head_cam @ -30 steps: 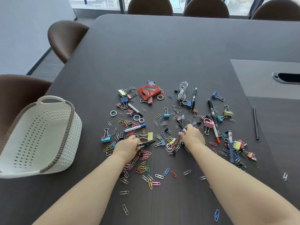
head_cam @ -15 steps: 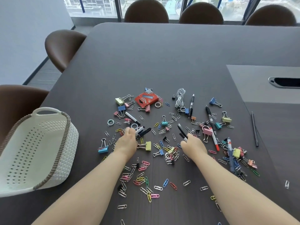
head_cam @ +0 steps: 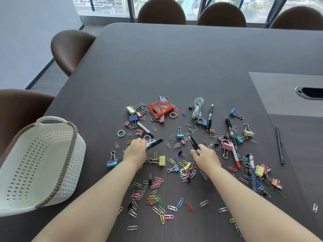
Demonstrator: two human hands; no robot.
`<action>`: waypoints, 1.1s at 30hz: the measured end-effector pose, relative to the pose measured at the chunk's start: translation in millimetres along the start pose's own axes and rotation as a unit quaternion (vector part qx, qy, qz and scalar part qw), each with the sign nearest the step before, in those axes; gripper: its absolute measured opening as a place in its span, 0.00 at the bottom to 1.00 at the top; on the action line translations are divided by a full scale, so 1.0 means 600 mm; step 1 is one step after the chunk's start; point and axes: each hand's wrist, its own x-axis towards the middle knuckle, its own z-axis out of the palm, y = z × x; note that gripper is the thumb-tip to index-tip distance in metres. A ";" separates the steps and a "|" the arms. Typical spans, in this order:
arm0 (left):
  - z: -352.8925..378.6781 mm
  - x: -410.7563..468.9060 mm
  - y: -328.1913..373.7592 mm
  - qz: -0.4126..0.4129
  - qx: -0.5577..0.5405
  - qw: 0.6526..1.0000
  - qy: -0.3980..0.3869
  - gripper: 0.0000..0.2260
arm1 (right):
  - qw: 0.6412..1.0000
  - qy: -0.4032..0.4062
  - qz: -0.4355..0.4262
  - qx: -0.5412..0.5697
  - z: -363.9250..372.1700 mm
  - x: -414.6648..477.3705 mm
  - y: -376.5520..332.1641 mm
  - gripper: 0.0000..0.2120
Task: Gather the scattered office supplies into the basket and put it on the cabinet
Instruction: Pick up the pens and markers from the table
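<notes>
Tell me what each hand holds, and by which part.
Left hand grips markers by their white ends; right hand pinches a black marker by its white end.

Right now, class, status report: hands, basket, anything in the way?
Left hand grips markers. Right hand grips a black pen. Basket empty, at the left. Nothing blocks it.

bright daylight from far windows (head_cam: 192, 7), soft shadows, slightly soft focus, wide-angle edge curving

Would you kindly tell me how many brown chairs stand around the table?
5: far-end left chair, far-end middle chair, far-end right chair, far left-side chair, near left-side chair; others may be out of view.
</notes>
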 end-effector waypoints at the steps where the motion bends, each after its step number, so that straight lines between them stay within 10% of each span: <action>1: -0.006 0.005 0.002 -0.010 -0.020 1.000 0.008 0.08 | 1.000 -0.001 -0.003 -0.003 0.002 0.002 -0.002 0.11; 15: -0.046 0.102 0.007 -0.212 -0.119 0.970 0.026 0.18 | 1.000 -0.001 0.006 -0.009 -0.007 0.038 -0.012 0.13; 33: -0.024 0.095 0.061 -0.090 -0.095 0.991 0.039 0.13 | 1.000 0.019 0.007 -0.006 -0.028 0.024 0.022 0.08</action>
